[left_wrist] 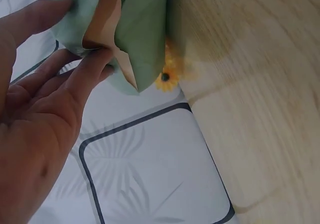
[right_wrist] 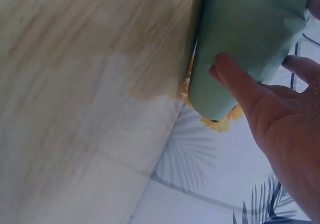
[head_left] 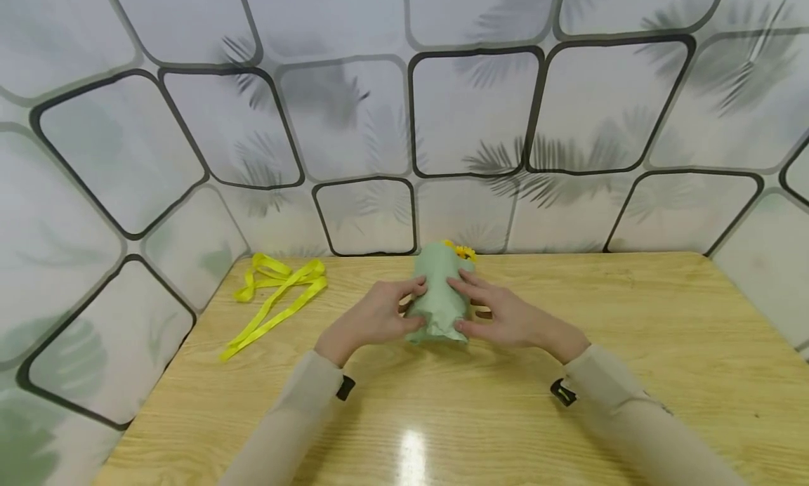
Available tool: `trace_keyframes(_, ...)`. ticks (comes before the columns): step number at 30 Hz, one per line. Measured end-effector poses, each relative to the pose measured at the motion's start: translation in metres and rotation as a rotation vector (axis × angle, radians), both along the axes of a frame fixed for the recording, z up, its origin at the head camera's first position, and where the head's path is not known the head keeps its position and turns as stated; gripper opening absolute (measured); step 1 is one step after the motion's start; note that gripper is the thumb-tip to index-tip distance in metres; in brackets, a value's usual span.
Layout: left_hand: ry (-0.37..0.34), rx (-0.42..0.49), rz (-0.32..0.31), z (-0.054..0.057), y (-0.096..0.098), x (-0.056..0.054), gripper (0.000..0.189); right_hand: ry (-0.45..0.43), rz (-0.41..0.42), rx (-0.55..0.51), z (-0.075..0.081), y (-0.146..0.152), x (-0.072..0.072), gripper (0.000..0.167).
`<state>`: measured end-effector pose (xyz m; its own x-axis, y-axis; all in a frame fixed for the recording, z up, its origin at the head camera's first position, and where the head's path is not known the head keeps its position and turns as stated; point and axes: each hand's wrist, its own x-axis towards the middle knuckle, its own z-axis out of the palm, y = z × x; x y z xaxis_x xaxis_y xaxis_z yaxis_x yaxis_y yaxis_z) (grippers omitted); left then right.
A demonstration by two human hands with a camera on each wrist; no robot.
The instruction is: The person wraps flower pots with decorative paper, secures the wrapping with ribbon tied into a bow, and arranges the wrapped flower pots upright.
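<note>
Behind the wood-grain surface stands a pale wall (rounded black and grey outlines, shadowy fronds), also flanking the surface's sides; white glare marks the surface's near part.

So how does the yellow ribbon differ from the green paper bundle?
The ribbon is a narrow, bright yellow strip; the bundle is thicker and pale green. The ribbon lies in loose loops, while the bundle is rolled up. The left hand and right hand hold the bundle, but neither touches the ribbon. Both show yellow: yellow flowers peek from the bundle.

Leaf-patterned walls and wooden table suggest an indoor workspace.
</note>
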<state>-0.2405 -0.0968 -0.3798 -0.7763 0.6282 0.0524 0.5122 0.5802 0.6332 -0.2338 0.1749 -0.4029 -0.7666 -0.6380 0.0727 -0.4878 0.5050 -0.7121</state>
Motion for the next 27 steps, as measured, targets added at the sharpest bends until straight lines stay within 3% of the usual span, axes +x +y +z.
trace_keyframes(3, -0.047, 0.048, 0.030, -0.001, 0.000, 0.002, 0.056, -0.045, 0.007, -0.020, -0.001, -0.004, 0.002, 0.074)
trace_keyframes(6, -0.054, 0.081, 0.111, 0.000, 0.004, 0.003, 0.047, -0.066, 0.012, -0.012, -0.002, -0.008, 0.003, 0.073)
trace_keyframes(11, -0.078, 0.153, 0.365, -0.001, 0.014, 0.004, 0.037, -0.059, -0.009, 0.028, -0.002, -0.014, 0.004, 0.077)
trace_keyframes(13, -0.110, 0.169, 0.463, -0.001, 0.017, 0.004, 0.046, -0.072, -0.018, 0.021, -0.002, -0.015, 0.005, 0.078)
trace_keyframes(16, -0.205, 0.130, 0.562, -0.005, 0.018, 0.002, 0.076, -0.083, -0.033, 0.005, -0.002, -0.016, 0.005, 0.078)
trace_keyframes(18, -0.293, 0.121, 0.572, -0.008, 0.015, 0.000, 0.088, -0.073, -0.038, 0.005, -0.002, -0.017, 0.005, 0.078)
trace_keyframes(20, -0.388, 0.147, 0.559, -0.011, 0.012, -0.002, 0.087, -0.067, -0.041, 0.008, -0.003, -0.018, 0.006, 0.078)
trace_keyframes(24, -0.543, 0.365, 0.524, -0.015, 0.010, -0.005, 0.059, -0.086, -0.047, -0.007, -0.002, -0.016, 0.007, 0.079)
trace_keyframes(27, -0.619, 0.511, 0.540, -0.018, 0.014, -0.006, 0.047, -0.093, -0.061, -0.018, -0.002, -0.013, 0.009, 0.079)
